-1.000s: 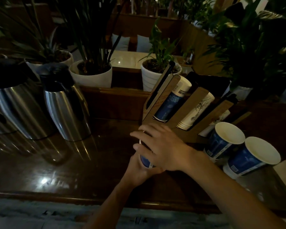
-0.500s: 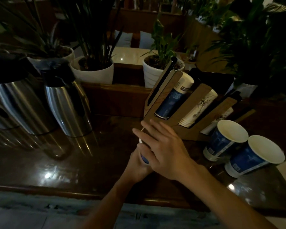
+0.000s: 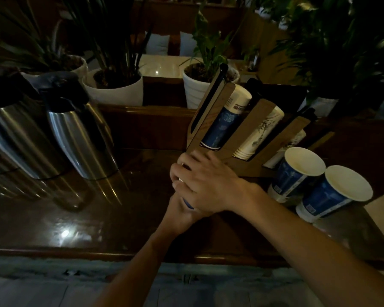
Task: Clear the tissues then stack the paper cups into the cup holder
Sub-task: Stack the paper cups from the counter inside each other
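Observation:
A blue paper cup (image 3: pixel 187 203) stands on the dark wooden counter (image 3: pixel 75 218), almost wholly hidden by both hands. My left hand (image 3: pixel 177 214) grips it from below and my right hand (image 3: pixel 205 185) covers its top and side. Just behind stands the wooden cup holder (image 3: pixel 259 120), its slots holding a stack of blue cups (image 3: pixel 222 127) and stacks of white printed cups (image 3: pixel 256 138). Two more blue paper cups, one (image 3: pixel 295 171) nearer the holder and one (image 3: pixel 333 192) to its right, stand open on the counter at the right. No tissues are visible.
Two steel thermos jugs, one (image 3: pixel 80 134) in the middle left and one (image 3: pixel 11 138) at the far left, stand on the counter. White plant pots (image 3: pixel 118 89) line the ledge behind. The counter's front edge (image 3: pixel 75 252) runs below my forearms.
Both hands have stayed on the blue cup. My right hand has shifted slightly and curled closer over the cup's top.

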Demonstrator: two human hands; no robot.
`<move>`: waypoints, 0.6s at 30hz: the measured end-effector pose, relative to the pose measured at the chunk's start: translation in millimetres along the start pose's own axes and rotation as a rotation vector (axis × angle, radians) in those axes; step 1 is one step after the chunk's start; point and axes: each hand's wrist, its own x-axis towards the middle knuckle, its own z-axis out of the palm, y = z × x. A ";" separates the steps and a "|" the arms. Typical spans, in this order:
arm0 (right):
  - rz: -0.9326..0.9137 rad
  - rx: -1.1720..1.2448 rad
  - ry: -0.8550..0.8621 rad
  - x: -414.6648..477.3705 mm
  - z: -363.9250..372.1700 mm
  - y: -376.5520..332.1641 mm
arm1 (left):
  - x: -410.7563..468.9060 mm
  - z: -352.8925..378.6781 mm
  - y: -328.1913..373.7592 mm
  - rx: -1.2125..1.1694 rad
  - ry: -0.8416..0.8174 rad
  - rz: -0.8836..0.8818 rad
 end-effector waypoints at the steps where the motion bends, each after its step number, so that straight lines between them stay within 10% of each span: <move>1: 0.005 0.007 -0.003 0.8 0.0 0.8 | 0.4 0.1 -1.5 -0.005 -0.007 -0.019; 18: 0.207 0.137 0.084 6.4 0.6 -9.1 | -9.8 10.5 -7.8 -0.112 0.070 -0.180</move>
